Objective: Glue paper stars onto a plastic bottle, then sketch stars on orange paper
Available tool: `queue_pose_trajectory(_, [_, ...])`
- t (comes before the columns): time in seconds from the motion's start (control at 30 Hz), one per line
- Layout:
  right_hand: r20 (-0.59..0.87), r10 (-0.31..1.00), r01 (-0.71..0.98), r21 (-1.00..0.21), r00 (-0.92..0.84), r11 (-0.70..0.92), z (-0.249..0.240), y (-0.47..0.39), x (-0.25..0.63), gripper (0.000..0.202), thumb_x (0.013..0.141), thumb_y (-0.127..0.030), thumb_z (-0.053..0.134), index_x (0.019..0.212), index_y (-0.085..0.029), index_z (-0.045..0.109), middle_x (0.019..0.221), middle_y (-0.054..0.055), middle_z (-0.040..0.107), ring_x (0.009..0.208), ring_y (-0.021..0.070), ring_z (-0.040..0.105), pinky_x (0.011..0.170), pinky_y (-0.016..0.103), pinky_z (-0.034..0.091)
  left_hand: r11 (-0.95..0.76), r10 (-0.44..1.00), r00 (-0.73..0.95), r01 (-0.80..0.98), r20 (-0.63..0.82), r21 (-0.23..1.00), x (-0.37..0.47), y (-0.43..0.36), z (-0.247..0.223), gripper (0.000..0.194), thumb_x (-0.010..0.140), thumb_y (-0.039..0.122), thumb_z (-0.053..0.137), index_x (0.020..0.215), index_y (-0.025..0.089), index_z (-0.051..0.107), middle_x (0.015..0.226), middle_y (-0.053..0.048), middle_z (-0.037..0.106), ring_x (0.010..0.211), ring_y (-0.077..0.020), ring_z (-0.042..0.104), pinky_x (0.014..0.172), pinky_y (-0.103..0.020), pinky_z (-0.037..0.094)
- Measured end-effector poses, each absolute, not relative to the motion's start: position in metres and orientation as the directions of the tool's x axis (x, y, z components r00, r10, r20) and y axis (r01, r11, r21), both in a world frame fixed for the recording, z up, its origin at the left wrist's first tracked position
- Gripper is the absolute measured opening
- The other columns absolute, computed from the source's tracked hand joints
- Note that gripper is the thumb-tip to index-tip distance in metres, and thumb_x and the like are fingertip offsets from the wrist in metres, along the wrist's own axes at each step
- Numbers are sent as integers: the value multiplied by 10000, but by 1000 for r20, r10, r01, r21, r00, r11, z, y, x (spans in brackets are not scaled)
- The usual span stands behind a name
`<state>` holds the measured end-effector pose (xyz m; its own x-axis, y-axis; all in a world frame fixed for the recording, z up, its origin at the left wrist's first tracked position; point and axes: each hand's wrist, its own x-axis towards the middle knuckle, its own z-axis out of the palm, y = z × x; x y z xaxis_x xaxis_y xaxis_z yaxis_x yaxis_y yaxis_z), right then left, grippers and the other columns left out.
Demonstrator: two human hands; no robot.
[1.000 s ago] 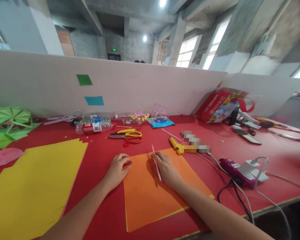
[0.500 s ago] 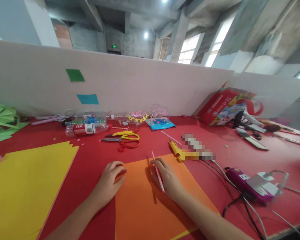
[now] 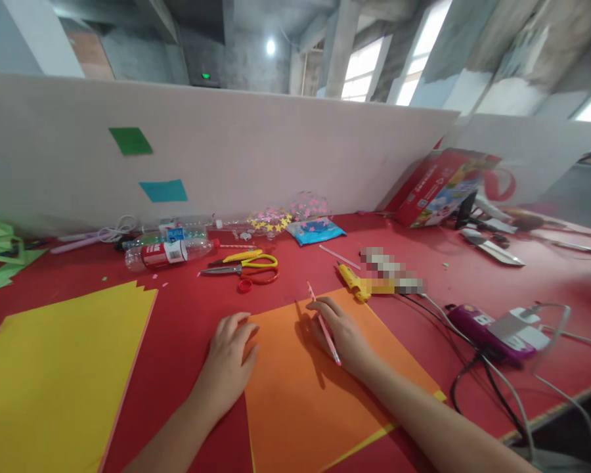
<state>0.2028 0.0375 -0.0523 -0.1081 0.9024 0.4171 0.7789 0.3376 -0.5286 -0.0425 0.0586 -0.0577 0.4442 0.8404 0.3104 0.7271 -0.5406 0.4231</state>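
Note:
A sheet of orange paper (image 3: pixel 305 407) lies in front of me, with yellow paper showing under its lower right edge. My left hand (image 3: pixel 234 351) rests at the sheet's upper left corner, fingers curved and apart, holding nothing. A slim pink pencil (image 3: pixel 329 338) is held in my right hand (image 3: pixel 345 335) over the upper right part of the sheet. The pencil slants, its patterned end pointing away from me and its eraser end toward me. My right fingertips are partly hidden behind the hand.
Yellow sheets (image 3: pixel 54 368) lie at the left. Beyond the orange paper are scissors (image 3: pixel 251 268), a plastic bottle (image 3: pixel 172 253), a blue packet (image 3: pixel 318 230) and a yellow glue gun (image 3: pixel 354 281). Cables run by a purple power bank-like block (image 3: pixel 492 335) at right. A white partition (image 3: pixel 276 151) stands behind.
The camera view has shifted a little. My left hand sits slightly further over the orange paper's edge. The pencil stays in my right hand above the sheet.

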Motion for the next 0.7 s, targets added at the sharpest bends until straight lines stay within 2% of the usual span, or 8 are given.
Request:
queue_pose_trajectory(0.1, [393,917,721,-654,64,230,-48,35,205,111,870,-299,435,837,-227,513,738,37,593,639,188,579,627,307,463,-626,777,536,712,330,318,-29,43,-51,264,854,154,483,1086,198,602,1251,-126,551,1169,-303,494,974,-509,441])
queue_pose_trajectory(0.17, [379,921,690,-692,96,213,-45,35,209,144,884,-335,414,834,-232,499,676,13,566,595,183,554,598,300,434,-700,710,629,682,316,214,-16,28,-48,281,848,202,540,1122,198,600,1277,-123,558,1175,-303,502,977,-481,445])
queue_pose_trajectory(0.27, [362,931,636,-730,46,252,-36,38,210,130,860,-331,454,861,-226,530,726,19,588,651,180,561,633,299,423,-742,657,703,666,273,72,6,6,-46,259,867,217,540,1106,166,625,1171,-143,623,1059,-305,574,877,-458,498])
queue_pose_trajectory(0.4, [310,950,487,-826,-28,283,-25,49,187,124,806,-329,535,769,-210,535,724,19,577,684,172,537,657,308,418,-742,642,730,669,233,-51,32,-13,-45,255,897,202,502,1074,80,639,1068,-191,642,969,-313,596,778,-451,515])
queue_pose_trajectory(0.5, [201,976,301,-928,-89,218,-24,59,159,183,821,-374,490,743,-210,514,562,-18,535,555,152,517,573,291,423,-752,618,759,647,208,-125,43,-21,-41,282,915,247,500,1077,67,644,1030,-173,651,943,-290,598,758,-419,517])
queue_pose_trajectory(0.6, [102,980,115,-986,-170,123,-32,66,141,174,773,-368,487,780,-205,548,527,-19,572,524,147,549,558,279,450,-752,600,779,627,183,-204,42,-24,-34,373,912,320,523,1136,43,636,1071,-200,651,949,-290,605,732,-394,525])
queue_pose_trajectory(0.63, [83,980,66,-993,-180,97,-35,68,139,176,749,-371,506,771,-204,558,542,-13,590,534,144,557,561,273,452,-739,608,776,630,166,-237,39,-24,-32,367,895,313,553,1123,41,649,1044,-205,661,919,-287,616,702,-380,527])
queue_pose_trajectory(0.7, [57,984,-11,-998,-170,56,-40,69,139,183,712,-389,548,715,-206,557,538,-19,584,513,125,530,530,249,421,-692,653,749,650,111,-314,31,-23,-32,229,822,207,635,978,56,710,863,-176,688,766,-253,639,598,-325,514])
